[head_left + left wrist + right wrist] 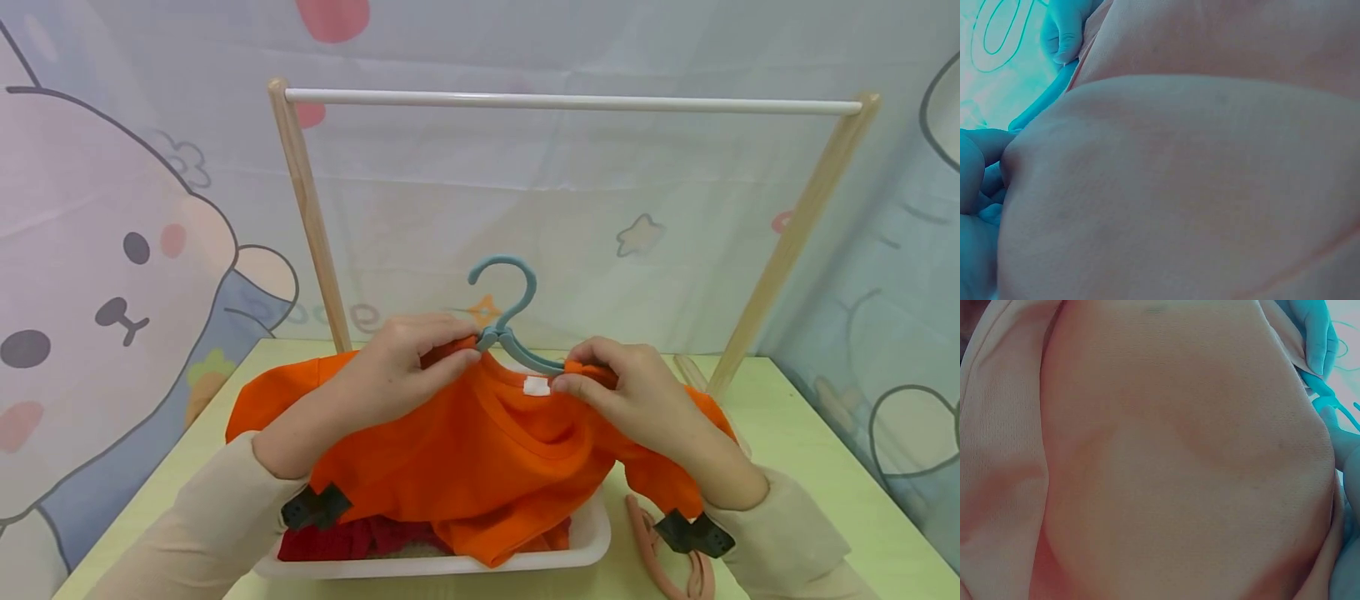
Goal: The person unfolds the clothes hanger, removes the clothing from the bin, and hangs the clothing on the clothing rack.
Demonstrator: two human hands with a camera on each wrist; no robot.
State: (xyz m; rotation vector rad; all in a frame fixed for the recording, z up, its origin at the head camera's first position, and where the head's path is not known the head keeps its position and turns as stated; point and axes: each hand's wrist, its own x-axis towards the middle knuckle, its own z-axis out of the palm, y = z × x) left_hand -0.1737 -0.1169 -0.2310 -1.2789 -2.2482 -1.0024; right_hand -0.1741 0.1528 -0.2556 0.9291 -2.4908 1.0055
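Observation:
An orange long-sleeved top is spread out between my two hands, its neckline and white label facing up. A light blue hanger sits in the neck opening, hook upward. My left hand pinches the left shoulder fabric beside the hanger's centre. With thumb and fingers, my right hand grips the right shoulder edge over the hanger's other arm. Cloth hides both outer ends of the hanger. In both wrist views the top fills most of the picture, appearing pinkish.
Below the top stands a white basket with red clothing inside. A pink hanger lies right of it on the light green table. Behind, a rack has wooden posts and a white rail, before a cartoon-printed curtain.

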